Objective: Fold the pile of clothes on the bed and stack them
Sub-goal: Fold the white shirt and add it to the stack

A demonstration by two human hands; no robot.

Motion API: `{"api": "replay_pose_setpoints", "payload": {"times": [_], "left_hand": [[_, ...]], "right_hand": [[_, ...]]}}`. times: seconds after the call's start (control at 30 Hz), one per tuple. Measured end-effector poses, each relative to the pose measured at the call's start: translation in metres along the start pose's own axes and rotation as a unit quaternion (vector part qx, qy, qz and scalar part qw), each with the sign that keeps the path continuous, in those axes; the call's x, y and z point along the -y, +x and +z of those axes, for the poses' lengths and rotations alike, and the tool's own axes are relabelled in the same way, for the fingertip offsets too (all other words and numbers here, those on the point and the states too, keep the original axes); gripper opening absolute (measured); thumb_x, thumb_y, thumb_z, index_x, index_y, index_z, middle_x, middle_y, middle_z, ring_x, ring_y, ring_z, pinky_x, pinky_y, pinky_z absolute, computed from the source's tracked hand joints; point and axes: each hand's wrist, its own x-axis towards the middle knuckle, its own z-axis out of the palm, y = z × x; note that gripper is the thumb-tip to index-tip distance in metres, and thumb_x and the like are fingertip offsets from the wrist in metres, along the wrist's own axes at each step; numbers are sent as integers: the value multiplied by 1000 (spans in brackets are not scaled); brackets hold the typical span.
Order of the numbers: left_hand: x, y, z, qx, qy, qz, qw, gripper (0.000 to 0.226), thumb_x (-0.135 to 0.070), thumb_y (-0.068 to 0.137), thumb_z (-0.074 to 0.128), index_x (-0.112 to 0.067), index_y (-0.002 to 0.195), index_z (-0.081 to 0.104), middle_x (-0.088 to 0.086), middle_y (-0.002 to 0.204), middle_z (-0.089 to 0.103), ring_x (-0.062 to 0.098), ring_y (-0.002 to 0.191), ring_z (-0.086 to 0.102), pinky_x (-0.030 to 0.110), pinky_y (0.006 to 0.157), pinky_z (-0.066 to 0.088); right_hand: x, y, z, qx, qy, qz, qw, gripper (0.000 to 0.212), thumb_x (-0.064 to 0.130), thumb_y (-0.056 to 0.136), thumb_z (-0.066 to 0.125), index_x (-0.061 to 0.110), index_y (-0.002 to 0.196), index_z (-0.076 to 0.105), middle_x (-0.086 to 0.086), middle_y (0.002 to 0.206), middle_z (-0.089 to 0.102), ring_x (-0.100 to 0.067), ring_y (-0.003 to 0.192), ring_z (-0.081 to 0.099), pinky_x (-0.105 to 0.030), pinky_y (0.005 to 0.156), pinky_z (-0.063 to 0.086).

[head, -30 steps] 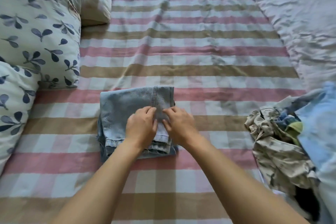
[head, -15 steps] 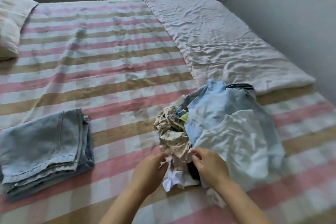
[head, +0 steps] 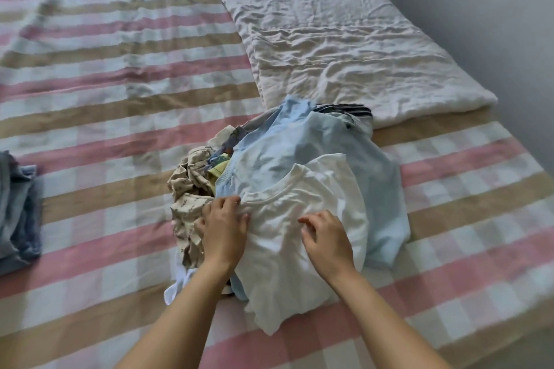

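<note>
The pile of clothes lies on the striped bed sheet (head: 120, 84) in front of me. A white T-shirt (head: 299, 263) is on top, over a light blue shirt (head: 299, 153). A beige patterned garment (head: 189, 189) bulges out on the pile's left, and a dark striped piece (head: 344, 109) shows at the back. My left hand (head: 223, 228) grips the white T-shirt near the collar's left side. My right hand (head: 326, 234) has its fingers curled into the T-shirt's chest fabric. Folded blue jeans (head: 18, 207) lie at the left edge.
A crumpled white quilt (head: 329, 33) covers the far right side of the bed, just behind the pile. A grey wall (head: 494, 24) runs along the bed's right side. The bed's front edge (head: 524, 338) shows at the lower right.
My hands left the folded jeans and my view swung right to the pile. Both hands moved from the beige garment at the pile's front onto the white T-shirt.
</note>
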Motion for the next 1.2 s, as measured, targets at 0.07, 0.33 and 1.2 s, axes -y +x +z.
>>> {"api": "replay_pose_setpoints", "payload": {"times": [0.07,0.33,1.2], "left_hand": [[1,1,-1,-17,-3,-11,1000,28,-24,87,60,-15,114,59,6,119,53,26,119,37,37,89,20],[-21,-39,-18,-57,-143,80,985,13,-9,78,71,-4,71,62,-1,66,56,18,64,53,23,63,35],[-122,14,36,77,212,355,907,70,6,78,55,-32,136,43,-2,141,40,21,133,27,37,111,10]], "right_hand": [[0,0,3,-3,6,3,1000,24,16,89,54,15,110,65,-3,109,57,-20,106,48,-23,89,38],[30,-24,-2,-9,202,24,979,12,19,89,60,20,99,67,3,97,65,-10,89,59,-12,77,42],[-64,-93,-48,-55,455,184,870,16,16,93,54,28,89,64,9,84,71,-3,79,66,-19,64,53]]}}
